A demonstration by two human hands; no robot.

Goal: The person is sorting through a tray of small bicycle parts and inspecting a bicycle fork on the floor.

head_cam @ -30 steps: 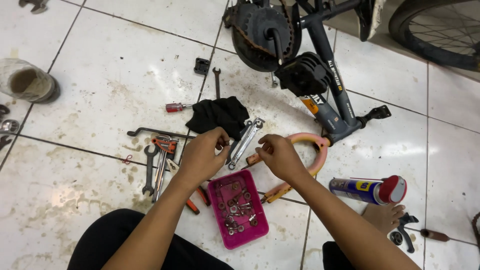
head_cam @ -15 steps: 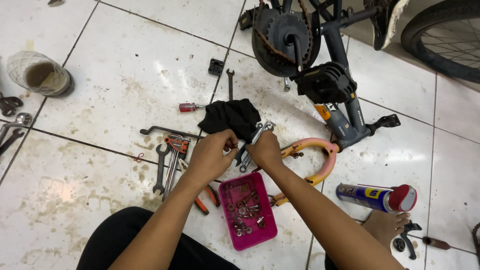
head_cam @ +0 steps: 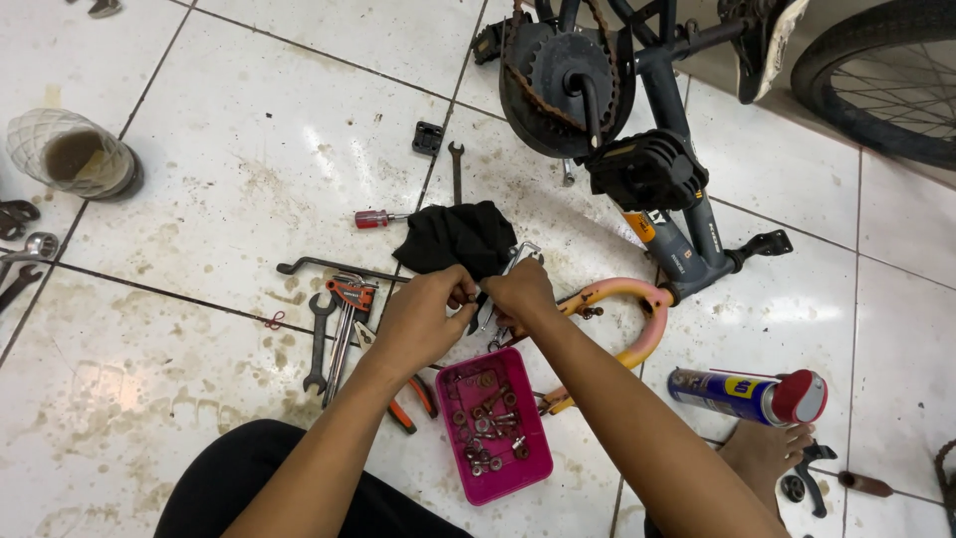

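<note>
My left hand (head_cam: 426,317) and my right hand (head_cam: 519,290) meet over the tiled floor, both pinching a silver metal bike part (head_cam: 503,277) that lies just in front of a black rag (head_cam: 456,239). Below the hands stands a pink plastic tray (head_cam: 526,458) with several rusty nuts and washers. A pink-and-yellow curved fork piece (head_cam: 637,319) lies right of my right hand. Spanners and a red-handled tool (head_cam: 339,319) lie left of my left hand.
An upturned dark bicycle frame (head_cam: 657,169) with chainring and pedal stands ahead. A blue spray can with red cap (head_cam: 747,394) lies right, by my bare foot (head_cam: 762,453). A glass of brown liquid (head_cam: 75,154) is far left. A red-handled screwdriver (head_cam: 376,218) lies near the rag.
My hands have come together on the metal part; a second ago they were apart. The view has shifted so the floor things sit lower and further right.
</note>
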